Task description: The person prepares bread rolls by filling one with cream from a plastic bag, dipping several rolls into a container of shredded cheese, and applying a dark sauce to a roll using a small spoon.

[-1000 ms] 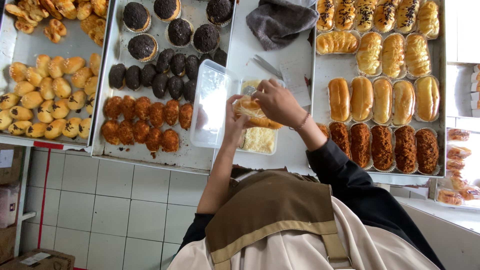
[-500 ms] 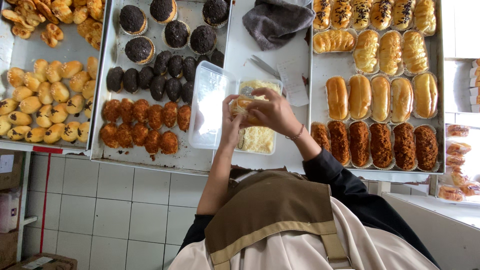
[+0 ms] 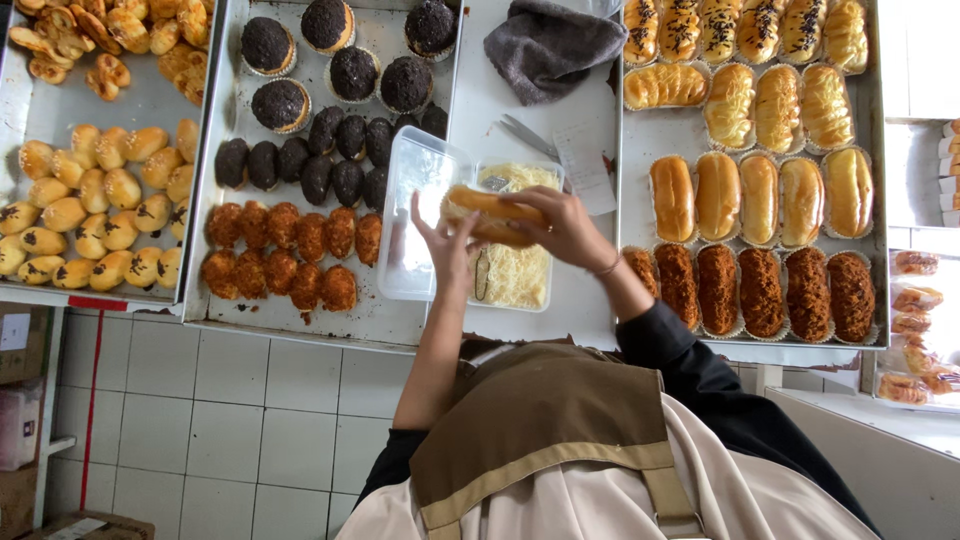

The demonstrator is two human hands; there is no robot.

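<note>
My right hand point(image 3: 568, 228) grips a long golden bun point(image 3: 484, 206) from above. My left hand point(image 3: 443, 243) holds the bun's left end with its fingers spread upward. The bun hangs level over a clear plastic box point(image 3: 540, 300) filled with pale shredded cheese point(image 3: 515, 275). The box's clear lid point(image 3: 412, 215) lies flipped open to the left, partly over the middle tray. A spoon-like tool lies in the cheese under my left hand.
Three metal trays surround the box: small golden buns on the left tray point(image 3: 150, 110), dark chocolate rounds and brown crumbed pieces on the middle tray point(image 3: 385, 325), long glazed and crumbed buns on the right tray point(image 3: 640, 140). A grey cloth point(image 3: 550, 45), metal tongs point(image 3: 528, 138) and a paper slip point(image 3: 585, 165) lie behind the box.
Both hands have shifted the bun slightly left and away from me over the cheese box, and the bun now lies more level.
</note>
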